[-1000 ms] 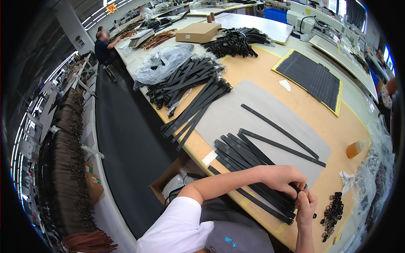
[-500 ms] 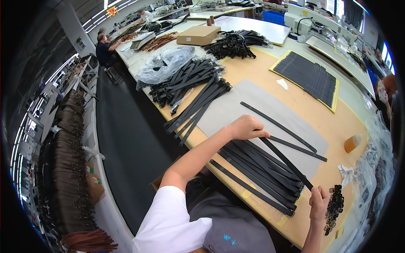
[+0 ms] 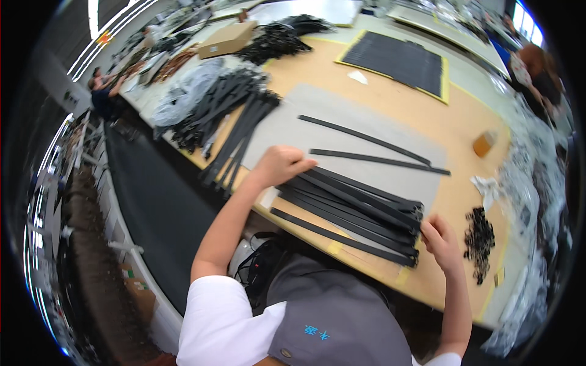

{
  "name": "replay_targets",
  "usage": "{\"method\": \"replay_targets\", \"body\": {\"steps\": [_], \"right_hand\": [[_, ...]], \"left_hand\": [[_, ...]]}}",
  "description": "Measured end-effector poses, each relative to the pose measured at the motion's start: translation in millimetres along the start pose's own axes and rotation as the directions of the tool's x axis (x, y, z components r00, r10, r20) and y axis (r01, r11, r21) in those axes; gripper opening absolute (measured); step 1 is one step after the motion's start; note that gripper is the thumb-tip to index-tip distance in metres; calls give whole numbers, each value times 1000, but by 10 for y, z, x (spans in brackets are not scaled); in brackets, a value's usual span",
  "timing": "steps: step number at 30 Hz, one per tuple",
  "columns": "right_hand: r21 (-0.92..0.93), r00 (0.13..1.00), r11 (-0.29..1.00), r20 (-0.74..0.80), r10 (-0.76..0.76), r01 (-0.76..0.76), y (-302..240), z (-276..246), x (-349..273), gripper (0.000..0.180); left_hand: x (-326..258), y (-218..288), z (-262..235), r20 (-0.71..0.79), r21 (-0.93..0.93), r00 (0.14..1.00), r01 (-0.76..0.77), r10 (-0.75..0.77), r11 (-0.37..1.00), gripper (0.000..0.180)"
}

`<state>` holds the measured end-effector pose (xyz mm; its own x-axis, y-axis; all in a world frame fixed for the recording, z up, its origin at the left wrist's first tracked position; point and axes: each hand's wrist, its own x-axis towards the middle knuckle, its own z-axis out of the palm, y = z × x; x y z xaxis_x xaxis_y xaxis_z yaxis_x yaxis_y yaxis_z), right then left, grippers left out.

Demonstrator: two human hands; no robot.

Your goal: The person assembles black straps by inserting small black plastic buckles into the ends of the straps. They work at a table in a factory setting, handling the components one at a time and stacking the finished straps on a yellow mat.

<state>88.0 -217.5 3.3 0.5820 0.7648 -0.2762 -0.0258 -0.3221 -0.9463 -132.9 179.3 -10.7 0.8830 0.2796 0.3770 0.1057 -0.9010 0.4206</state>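
Note:
A long flat black strap (image 3: 366, 199) is stretched between my two hands, low over a row of similar black straps (image 3: 342, 215). My left hand (image 3: 282, 165) is closed around its far-left end, thumb pointing right. At its other end, my right hand (image 3: 441, 241) pinches the strap beside the row's right ends. Beyond the row, two single black straps (image 3: 366, 139) lie on a grey sheet (image 3: 287, 131). Another lone strap (image 3: 342, 236) lies along the table's near edge. To the right of my right hand is a heap of small black buckle-like pieces (image 3: 479, 241).
At the left are piled black straps (image 3: 247, 131) and clear plastic wrap (image 3: 189, 91). A cardboard box (image 3: 227, 40) and a yellow-edged board with black strips (image 3: 397, 61) stand farther back. An amber cup (image 3: 484, 144) and plastic sheeting (image 3: 525, 183) are at the right. People work nearby.
The held strap has come down from a steep slant to lie low over the row. Both hands have moved with it, and the whole view has shifted.

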Motion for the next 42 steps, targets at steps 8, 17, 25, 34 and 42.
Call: {"method": "replay_targets", "body": {"steps": [8, 17, 25, 34, 42], "right_hand": [[-490, 992, 866, -26, -125, 96, -10, 50, 65, 36], [-710, 932, 703, -228, -280, 38, 7, -906, 944, 26], [-755, 991, 642, 82, -109, 133, 257, -1185, 1471, 21], [-119, 956, 966, 213, -203, 232, -471, -355, 454, 29], [-808, 916, 568, -335, -222, -158, 405, -725, -412, 27]], "left_hand": [[-176, 7, 317, -23, 191, 999, 33, -30, 981, 43], [-163, 70, 424, -17, 216, 999, 54, -51, 975, 32], [9, 268, 333, -22, 99, 1000, 8, -6, 995, 20], [902, 1632, 917, 71, -351, 901, -379, 427, 856, 29], [969, 1724, 1204, 280, -522, 881, -195, 382, 831, 26]]}}
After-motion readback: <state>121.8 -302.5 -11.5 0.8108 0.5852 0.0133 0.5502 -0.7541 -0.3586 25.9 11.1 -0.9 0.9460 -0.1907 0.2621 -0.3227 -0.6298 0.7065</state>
